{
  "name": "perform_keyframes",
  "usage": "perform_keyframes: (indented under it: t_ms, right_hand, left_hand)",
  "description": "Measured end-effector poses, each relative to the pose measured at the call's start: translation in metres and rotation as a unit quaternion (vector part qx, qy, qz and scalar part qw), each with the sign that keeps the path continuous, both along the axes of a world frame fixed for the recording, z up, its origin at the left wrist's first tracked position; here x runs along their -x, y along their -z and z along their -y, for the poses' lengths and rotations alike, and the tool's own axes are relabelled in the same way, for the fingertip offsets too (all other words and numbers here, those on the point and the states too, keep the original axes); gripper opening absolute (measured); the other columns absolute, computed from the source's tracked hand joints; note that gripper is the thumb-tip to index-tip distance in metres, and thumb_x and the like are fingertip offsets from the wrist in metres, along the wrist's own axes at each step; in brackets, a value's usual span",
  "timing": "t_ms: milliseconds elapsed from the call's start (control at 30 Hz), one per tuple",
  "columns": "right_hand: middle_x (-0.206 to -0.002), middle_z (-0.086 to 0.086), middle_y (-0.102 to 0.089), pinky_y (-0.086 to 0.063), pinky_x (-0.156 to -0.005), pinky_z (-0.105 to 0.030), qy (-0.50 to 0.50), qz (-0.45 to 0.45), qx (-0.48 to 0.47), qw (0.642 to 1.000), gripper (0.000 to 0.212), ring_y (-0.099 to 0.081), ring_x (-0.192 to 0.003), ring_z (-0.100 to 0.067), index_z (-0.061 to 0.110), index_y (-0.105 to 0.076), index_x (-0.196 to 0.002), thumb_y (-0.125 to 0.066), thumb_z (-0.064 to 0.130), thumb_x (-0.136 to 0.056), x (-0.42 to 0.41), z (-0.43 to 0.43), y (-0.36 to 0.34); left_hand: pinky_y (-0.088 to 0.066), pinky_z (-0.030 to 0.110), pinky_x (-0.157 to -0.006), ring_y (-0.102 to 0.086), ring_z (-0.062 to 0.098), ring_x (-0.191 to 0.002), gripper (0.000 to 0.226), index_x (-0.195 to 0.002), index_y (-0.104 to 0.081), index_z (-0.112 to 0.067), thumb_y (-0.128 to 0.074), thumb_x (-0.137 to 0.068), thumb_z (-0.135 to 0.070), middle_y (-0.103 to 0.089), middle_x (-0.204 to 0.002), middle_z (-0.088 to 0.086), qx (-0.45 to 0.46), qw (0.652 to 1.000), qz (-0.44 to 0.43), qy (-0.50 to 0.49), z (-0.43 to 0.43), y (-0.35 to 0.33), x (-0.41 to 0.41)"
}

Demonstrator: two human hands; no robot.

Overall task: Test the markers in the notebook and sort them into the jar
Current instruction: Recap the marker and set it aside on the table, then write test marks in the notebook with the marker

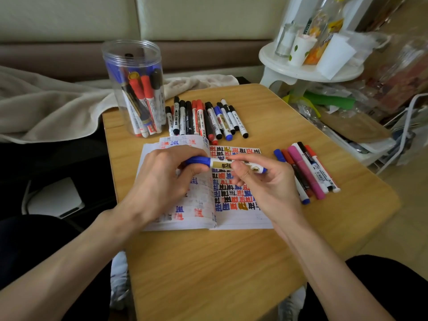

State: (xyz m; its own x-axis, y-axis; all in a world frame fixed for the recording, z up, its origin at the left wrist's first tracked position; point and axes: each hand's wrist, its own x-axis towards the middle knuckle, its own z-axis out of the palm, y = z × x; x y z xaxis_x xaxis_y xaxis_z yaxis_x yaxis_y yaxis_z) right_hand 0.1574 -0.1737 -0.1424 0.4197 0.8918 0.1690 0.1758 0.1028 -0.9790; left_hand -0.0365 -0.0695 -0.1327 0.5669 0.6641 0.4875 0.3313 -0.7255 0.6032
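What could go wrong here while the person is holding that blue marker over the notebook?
The left hand grips the capped end of the blue marker, and the right hand its barrel; a sudden pull could smear ink on skin or the notebook. The loose markers on the right lie near the table edge, so a careless move might sweep them off.

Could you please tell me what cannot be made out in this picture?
Head view:
- Blue marker: tip and cap seam hidden by the left hand and right hand.
- Jar: rear contents hidden by front ones.
- Notebook: left page partly under the left hand.
- Loose markers: labels too small to read.
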Motion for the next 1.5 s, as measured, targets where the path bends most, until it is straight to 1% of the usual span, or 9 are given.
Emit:
perform_keyframes:
  t_ms: [200, 467, 567, 700, 833, 933, 1067, 1367, 1500]
  right_hand:
    - [-0.098, -0.002, -0.079, -0.058, -0.07, -0.025, -0.019, -0.036, 0.002, 0.999, 0.024, -0.072, -0.073, -0.017, 0.017, -0.078, -0.115, -0.077, 0.017, -0.091, 0.015, -0.017, 0.0]
    - [-0.109, 0.012, -0.078, -0.055, -0.079, -0.013, -0.023, 0.054, 0.009, 0.998, 0.049, -0.072, -0.1, 0.0, 0.027, -0.065, -0.135, -0.082, 0.028, -0.088, 0.008, -0.035, -0.003]
    - [-0.11, 0.015, -0.076, -0.056, -0.085, -0.018, -0.044, 0.152, 0.022, 0.987, 0.045, -0.069, -0.103, 0.003, 0.022, -0.066, -0.136, -0.078, 0.024, -0.092, 0.009, -0.046, 0.006]
    - [-0.129, 0.018, -0.067, -0.046, -0.109, -0.024, -0.067, 0.343, 0.027, 0.937, 0.034, -0.056, -0.122, 0.005, 0.026, -0.069, -0.132, -0.067, 0.033, -0.098, 0.015, -0.058, 0.017]
    - [-0.136, 0.017, -0.058, -0.031, -0.111, -0.018, -0.093, 0.374, 0.053, 0.921, 0.04, -0.046, -0.132, 0.001, 0.031, -0.066, -0.134, -0.066, 0.043, -0.096, 0.017, -0.061, 0.019]
    - [-0.135, 0.019, -0.059, -0.034, -0.111, -0.02, -0.088, 0.371, 0.047, 0.923, 0.037, -0.047, -0.13, 0.002, 0.032, -0.067, -0.132, -0.067, 0.042, -0.097, 0.014, -0.061, 0.019]
    - [-0.132, 0.019, -0.061, -0.038, -0.114, -0.028, -0.08, 0.373, 0.042, 0.923, 0.034, -0.05, -0.128, 0.002, 0.031, -0.07, -0.129, -0.068, 0.043, -0.097, 0.014, -0.063, 0.022]
    - [-0.124, 0.021, -0.063, -0.041, -0.107, -0.022, -0.078, 0.371, 0.031, 0.925, 0.031, -0.053, -0.12, 0.004, 0.031, -0.07, -0.126, -0.069, 0.038, -0.096, 0.011, -0.068, 0.026]
    - [-0.123, 0.022, -0.063, -0.037, -0.103, -0.016, -0.074, 0.373, 0.029, 0.924, 0.031, -0.053, -0.119, 0.004, 0.031, -0.071, -0.125, -0.07, 0.038, -0.095, 0.011, -0.069, 0.027]
  left_hand:
    - [-0.057, 0.032, -0.079, -0.068, 0.01, -0.084, 0.025, -0.104, -0.074, -0.022, -0.072, -0.085, -0.037, -0.073, -0.093, -0.012, 0.078, 0.996, -0.018, 0.035, -0.026, -0.019, 0.014]
    - [-0.057, 0.031, -0.084, -0.074, 0.016, -0.093, 0.02, -0.1, -0.074, -0.013, -0.079, -0.084, -0.024, -0.077, -0.098, 0.0, 0.177, 0.966, 0.186, 0.026, -0.037, -0.044, 0.019]
    - [-0.057, 0.027, -0.08, -0.075, 0.015, -0.09, 0.02, -0.107, -0.073, -0.007, -0.076, -0.089, -0.016, -0.078, -0.097, -0.001, 0.15, 0.959, 0.242, -0.006, -0.045, -0.064, 0.02]
    - [-0.06, 0.032, -0.086, -0.075, 0.015, -0.094, 0.027, -0.121, -0.068, -0.005, -0.071, -0.095, -0.01, -0.077, -0.104, 0.004, 0.055, 0.962, 0.259, -0.061, -0.066, -0.105, 0.027]
    - [-0.059, 0.033, -0.092, -0.072, 0.013, -0.103, 0.037, -0.134, -0.055, -0.009, -0.066, -0.099, -0.014, -0.07, -0.116, 0.008, -0.016, 0.954, 0.275, -0.118, -0.095, -0.144, 0.037]
    - [-0.059, 0.032, -0.092, -0.07, 0.011, -0.104, 0.044, -0.138, -0.047, -0.012, -0.065, -0.098, -0.014, -0.068, -0.118, 0.007, -0.064, 0.955, 0.24, -0.162, -0.112, -0.157, 0.038]
    - [-0.061, 0.035, -0.087, -0.074, 0.008, -0.092, 0.051, -0.136, -0.044, -0.025, -0.071, -0.094, -0.014, -0.07, -0.111, -0.001, -0.015, 0.96, 0.198, -0.197, -0.125, -0.148, 0.034]
    - [-0.062, 0.035, -0.086, -0.071, 0.002, -0.094, 0.026, -0.12, -0.06, -0.025, -0.07, -0.095, -0.02, -0.073, -0.106, -0.009, -0.033, 0.972, 0.091, -0.213, -0.137, -0.106, 0.03]
    - [-0.059, 0.043, -0.09, -0.069, 0.01, -0.101, 0.023, -0.121, -0.064, -0.021, -0.06, -0.102, -0.033, -0.073, -0.112, -0.005, -0.064, 0.977, 0.028, -0.201, -0.135, -0.095, 0.028]
